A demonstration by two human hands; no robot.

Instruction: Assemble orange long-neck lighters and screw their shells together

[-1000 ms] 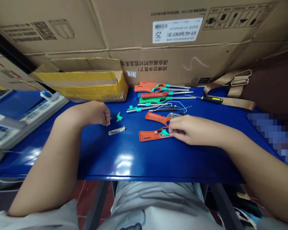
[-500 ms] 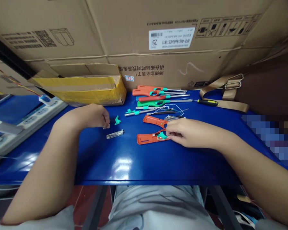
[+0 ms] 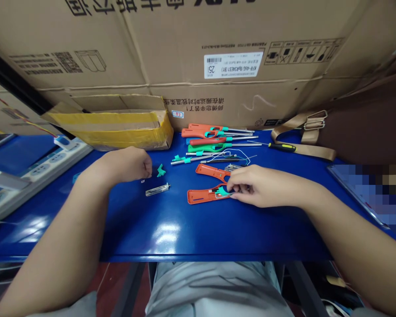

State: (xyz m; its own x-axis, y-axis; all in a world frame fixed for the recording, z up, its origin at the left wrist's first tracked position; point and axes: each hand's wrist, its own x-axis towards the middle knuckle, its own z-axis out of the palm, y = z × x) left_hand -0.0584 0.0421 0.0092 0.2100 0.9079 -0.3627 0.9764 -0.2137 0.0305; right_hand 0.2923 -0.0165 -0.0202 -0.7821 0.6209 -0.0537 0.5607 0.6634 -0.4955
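Observation:
An orange lighter shell lies open on the blue table, with a teal trigger piece in it. My right hand rests on the shell's right end, fingertips pinched at the teal piece. A second orange shell half lies just behind. My left hand is curled closed, pinching something small I cannot make out. A loose teal part lies just to the right of its fingers, and a clear metal-tipped tube lies in front of them.
Several finished lighters, orange and green, lie at the back by large cardboard boxes. A screwdriver and a brown bag strap are at the right. A yellow-taped box and a power strip sit at the left.
Both hands stay almost where they were; the camera tilted up a little, so everything sits lower in view. My right fingers shifted slightly on the teal piece.

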